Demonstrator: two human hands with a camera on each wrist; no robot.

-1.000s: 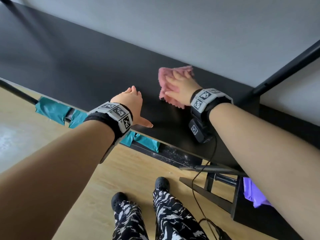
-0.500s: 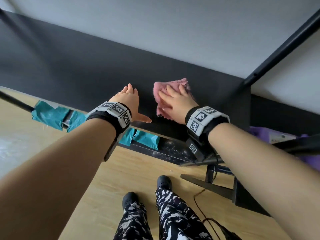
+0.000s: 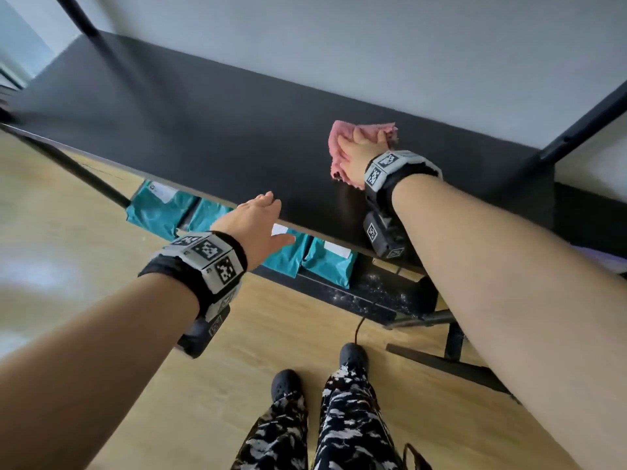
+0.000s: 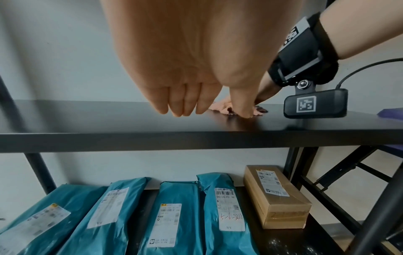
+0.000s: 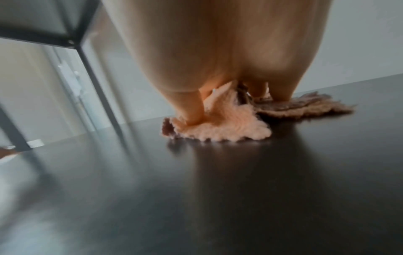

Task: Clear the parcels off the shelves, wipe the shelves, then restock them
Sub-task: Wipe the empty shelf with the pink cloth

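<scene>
On the bare black upper shelf (image 3: 210, 137) lies a pink cloth (image 3: 339, 137), close to the back wall. My right hand (image 3: 359, 145) is on top of it. In the right wrist view the thumb and fingers of that hand (image 5: 224, 107) press down and the pink cloth (image 5: 229, 131) bunches up between them. My left hand (image 3: 280, 218) hovers at the shelf's front edge, fingers straight and holding nothing. Its fingertips (image 4: 181, 110) point down just above the shelf (image 4: 109, 120). Several teal parcels (image 4: 165, 215) and a brown box (image 4: 277, 195) lie on the lower shelf.
Black frame posts rise at the right (image 3: 583, 117) and back left (image 3: 78, 18). A purple parcel (image 4: 392, 113) shows at the shelf's right end. Below are my feet (image 3: 353, 357) on a wooden floor, a cable (image 3: 359, 327) and white specks on the lower shelf (image 3: 369, 293).
My right hand has slid the cloth away from me toward the back wall. My left hand has drawn back from the shelf top to its front edge.
</scene>
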